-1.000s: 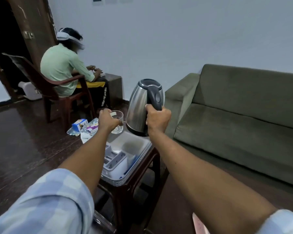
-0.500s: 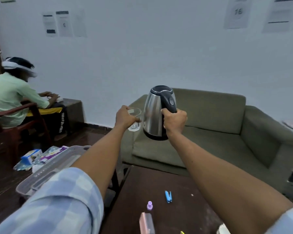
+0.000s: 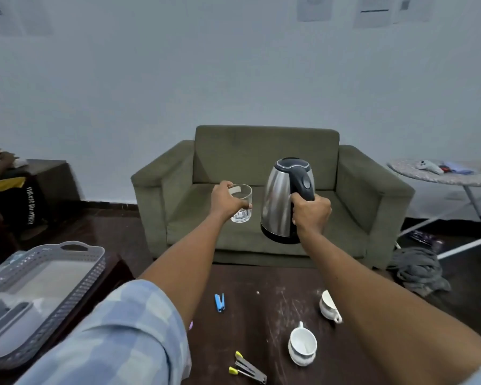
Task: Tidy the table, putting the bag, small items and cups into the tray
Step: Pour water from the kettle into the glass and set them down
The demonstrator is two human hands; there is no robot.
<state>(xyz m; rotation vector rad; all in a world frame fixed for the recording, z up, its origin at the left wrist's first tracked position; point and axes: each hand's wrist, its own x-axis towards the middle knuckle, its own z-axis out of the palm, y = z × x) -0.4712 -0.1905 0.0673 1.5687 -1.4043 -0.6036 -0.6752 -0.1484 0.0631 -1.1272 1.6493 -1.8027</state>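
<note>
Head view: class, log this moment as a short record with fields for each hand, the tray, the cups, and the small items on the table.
left hand: left hand has a grip on a clear glass, held in the air
right hand: right hand holds the steel kettle by its black handle
tray: grey tray at left, on a separate stand
cups: two white cups on the dark table; near cup upright, far cup tipped
small items: blue clip; yellow-tipped clip
</note>
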